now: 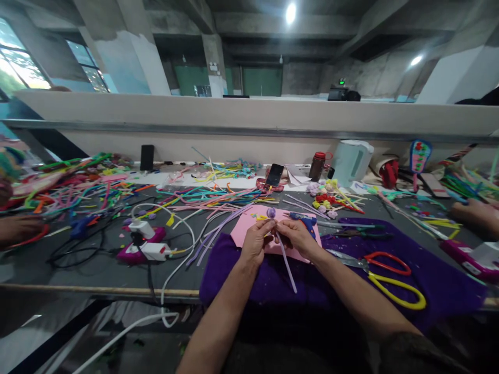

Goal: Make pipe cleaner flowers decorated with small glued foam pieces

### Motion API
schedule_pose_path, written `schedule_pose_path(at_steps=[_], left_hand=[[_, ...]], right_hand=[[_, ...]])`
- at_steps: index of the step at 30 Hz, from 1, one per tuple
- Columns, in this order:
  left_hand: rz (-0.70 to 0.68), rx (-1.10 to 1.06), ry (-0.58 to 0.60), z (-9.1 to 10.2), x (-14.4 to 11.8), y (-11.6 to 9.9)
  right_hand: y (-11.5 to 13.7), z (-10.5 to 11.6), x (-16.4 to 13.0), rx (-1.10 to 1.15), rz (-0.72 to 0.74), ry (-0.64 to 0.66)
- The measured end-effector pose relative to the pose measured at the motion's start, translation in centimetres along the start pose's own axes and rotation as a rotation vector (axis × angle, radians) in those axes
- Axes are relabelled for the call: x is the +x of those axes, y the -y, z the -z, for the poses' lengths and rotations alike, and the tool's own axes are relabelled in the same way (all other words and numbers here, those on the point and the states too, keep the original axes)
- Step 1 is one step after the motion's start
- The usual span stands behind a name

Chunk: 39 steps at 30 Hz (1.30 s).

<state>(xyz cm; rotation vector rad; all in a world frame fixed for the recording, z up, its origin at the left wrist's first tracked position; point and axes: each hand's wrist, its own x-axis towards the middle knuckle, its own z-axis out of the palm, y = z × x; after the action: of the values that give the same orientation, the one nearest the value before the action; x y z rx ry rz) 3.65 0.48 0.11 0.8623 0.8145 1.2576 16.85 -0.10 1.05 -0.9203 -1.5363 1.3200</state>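
Both hands meet over a pink sheet (240, 228) on a purple cloth (222, 265). My left hand (257, 240) and my right hand (295, 236) pinch a light purple pipe cleaner (287, 267) between them; its free end hangs down toward me. Just above the fingertips shows a small purple fuzzy ball or bud (271, 212); whether it is joined to the stem is hidden by the fingers. A blue glue gun (307, 222) lies just beyond my right hand. Scissors (368, 264) with one red and one yellow handle rest to the right, beside my right forearm.
Pliers (356, 232) lie behind the scissors. Power strips (145, 249) with white plugs and cables sit left. Pipe cleaners (218, 196) spread across the table, with fuzzy flowers (325, 200), a phone (275, 175), a bottle (317, 166) and a pitcher (352, 162) behind. Other people's hands (21, 228) are at both sides.
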Motion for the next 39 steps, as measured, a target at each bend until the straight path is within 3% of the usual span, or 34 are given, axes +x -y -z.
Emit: schedule_pose_path(at_steps=[4, 7, 13, 24, 39], left_hand=[[-0.027, -0.020, -0.062, 0.10, -0.02, -0.19], [-0.030, 0.012, -0.074, 0.02, -0.21, -0.40], [-0.112, 0.094, -0.066, -0.02, -0.35, -0.27], [-0.093, 0.043, -0.032, -0.43, -0.82, -0.75], [-0.031, -0.028, 0.020, -0.05, -0.23, -0.60]], right_hand=[[-0.03, 0.58, 0.37, -0.063, 0.090, -0.203], [-0.20, 0.95, 0.65, -0.096, 0.107, -0.247], [-0.38, 0.80, 0.67, -0.094, 0.059, -0.179], [-0.95, 0.62, 0.54, 0.022, 0.071, -0.068], [-0.61, 0.51, 0.42, -0.063, 0.052, -0.082]])
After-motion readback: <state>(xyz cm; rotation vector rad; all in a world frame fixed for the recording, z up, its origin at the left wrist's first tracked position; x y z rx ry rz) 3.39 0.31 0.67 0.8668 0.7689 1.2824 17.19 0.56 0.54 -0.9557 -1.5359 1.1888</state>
